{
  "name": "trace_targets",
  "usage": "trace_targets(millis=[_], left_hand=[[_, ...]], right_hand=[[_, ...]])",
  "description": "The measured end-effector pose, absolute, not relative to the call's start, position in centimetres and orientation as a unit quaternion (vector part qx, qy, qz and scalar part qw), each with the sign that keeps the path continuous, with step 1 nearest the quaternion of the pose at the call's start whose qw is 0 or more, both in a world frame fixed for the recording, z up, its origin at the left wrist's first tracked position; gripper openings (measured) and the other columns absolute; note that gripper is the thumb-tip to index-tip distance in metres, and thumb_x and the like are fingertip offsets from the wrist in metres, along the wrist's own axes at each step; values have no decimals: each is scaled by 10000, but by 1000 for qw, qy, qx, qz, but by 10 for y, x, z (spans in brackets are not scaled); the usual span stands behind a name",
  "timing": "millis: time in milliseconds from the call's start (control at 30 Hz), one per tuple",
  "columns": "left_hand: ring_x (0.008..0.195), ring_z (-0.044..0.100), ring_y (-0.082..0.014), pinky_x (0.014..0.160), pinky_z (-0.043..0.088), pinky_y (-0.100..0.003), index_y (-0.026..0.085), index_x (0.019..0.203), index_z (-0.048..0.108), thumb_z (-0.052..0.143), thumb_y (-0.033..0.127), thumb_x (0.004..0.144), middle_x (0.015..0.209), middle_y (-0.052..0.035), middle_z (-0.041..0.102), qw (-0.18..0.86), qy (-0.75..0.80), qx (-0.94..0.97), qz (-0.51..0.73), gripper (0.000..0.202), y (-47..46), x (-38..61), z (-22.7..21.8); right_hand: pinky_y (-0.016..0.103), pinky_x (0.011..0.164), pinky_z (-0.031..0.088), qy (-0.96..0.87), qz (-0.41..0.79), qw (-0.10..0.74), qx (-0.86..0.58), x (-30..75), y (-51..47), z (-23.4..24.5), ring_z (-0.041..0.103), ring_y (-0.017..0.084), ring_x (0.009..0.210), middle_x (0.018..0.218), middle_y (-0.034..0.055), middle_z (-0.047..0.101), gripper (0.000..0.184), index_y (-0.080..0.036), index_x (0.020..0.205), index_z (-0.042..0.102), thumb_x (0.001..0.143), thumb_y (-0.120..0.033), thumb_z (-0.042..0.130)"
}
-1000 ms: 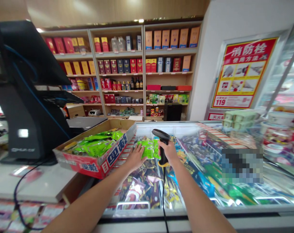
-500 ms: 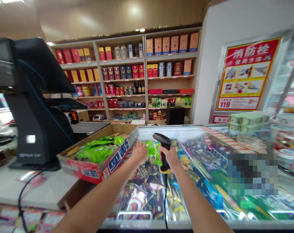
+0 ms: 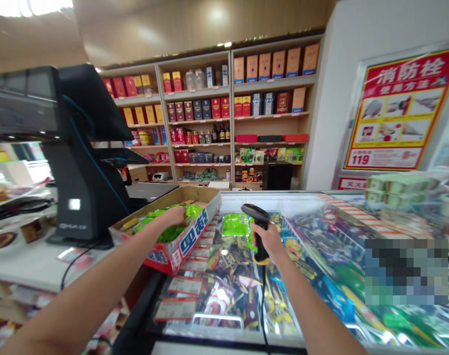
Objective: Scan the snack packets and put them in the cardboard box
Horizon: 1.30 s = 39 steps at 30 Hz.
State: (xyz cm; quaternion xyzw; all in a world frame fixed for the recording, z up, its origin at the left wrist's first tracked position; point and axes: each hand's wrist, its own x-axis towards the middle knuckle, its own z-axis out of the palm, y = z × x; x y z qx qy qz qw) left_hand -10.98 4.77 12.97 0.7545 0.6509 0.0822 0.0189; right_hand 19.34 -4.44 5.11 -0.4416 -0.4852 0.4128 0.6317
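My left hand (image 3: 174,215) reaches over the wall of a cardboard box (image 3: 189,237) and lies on the shiny green snack packets (image 3: 161,227) inside it. Its fingers are hidden, so I cannot tell whether it grips a packet. My right hand (image 3: 271,240) is closed around the handle of a black corded barcode scanner (image 3: 259,231). A green snack packet (image 3: 235,225) lies on the glass lid of the chest freezer (image 3: 217,325), just left of the scanner's head and apart from both hands.
A black point-of-sale terminal (image 3: 80,153) and a laptop (image 3: 146,190) stand on the white counter (image 3: 32,264) to the left. Packaged goods fill the freezer beneath its glass. Shelves of boxes and bottles stand behind, and stacked green-lidded tubs (image 3: 398,185) sit at right.
My left hand has moved left from the green packets on the freezer lid into the box. The scanner stays in my right hand, and the whole view has shifted slightly.
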Motion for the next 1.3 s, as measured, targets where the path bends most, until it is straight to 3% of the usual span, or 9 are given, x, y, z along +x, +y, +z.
trace_targets(millis=[167,267,433,533,667,833,1067,1300], left_hand=[[556,573,-168,561,406,-246,180,601,605,608,207,678,569,-24,613,23,675,725,136,83,43,-112,138],[616,586,-170,606,415,-247,172,763,640,535,265,766,674,-38,658,-21,649,705,287,141,34,-111,163],[646,579,-161,631,417,-243,155,768,658,574,361,761,694,-31,672,16,562,671,483,222,5,-87,188],[604,556,-150,588,401,-240,148,731,663,602,376,753,634,-9,647,94,536,706,454,237,-5,-59,169],[607,562,-154,591,386,-246,137,682,671,575,272,795,589,-7,622,136,532,771,321,201,0,-27,113],[706,630,-179,674,415,-256,135,718,687,511,204,856,715,-58,694,111,541,791,266,234,12,-19,64],[822,664,-192,733,424,-254,147,816,712,492,195,885,850,-84,733,82,548,793,255,235,11,-23,64],[738,644,-182,674,412,-254,134,815,706,484,193,875,769,-72,708,107,547,785,271,238,7,-23,64]], right_hand=[[256,346,405,-482,411,634,-444,192,-44,50,491,134,318,415,-28,519,275,-181,567,569,642,-386,737],[253,350,407,-481,418,635,-437,190,-46,52,494,131,328,438,-35,520,270,-183,590,569,629,-383,747],[253,374,416,-504,428,625,-415,189,-52,55,502,130,352,458,-24,537,275,-180,604,571,643,-399,732],[250,401,424,-524,434,617,-395,189,-58,60,505,125,371,472,-19,553,248,-175,651,592,671,-398,699],[241,422,423,-548,445,606,-367,194,-65,66,495,114,387,494,-24,561,223,-171,728,608,687,-380,677],[245,413,402,-636,470,478,-382,208,-65,66,479,119,354,461,-31,544,209,-176,691,594,676,-363,686],[227,442,393,-694,427,389,-430,207,-66,66,499,123,367,407,-21,557,165,-186,580,566,703,-263,644],[221,448,384,-697,417,366,-453,202,-69,68,481,113,354,385,-21,544,204,-183,526,545,702,-236,635]])
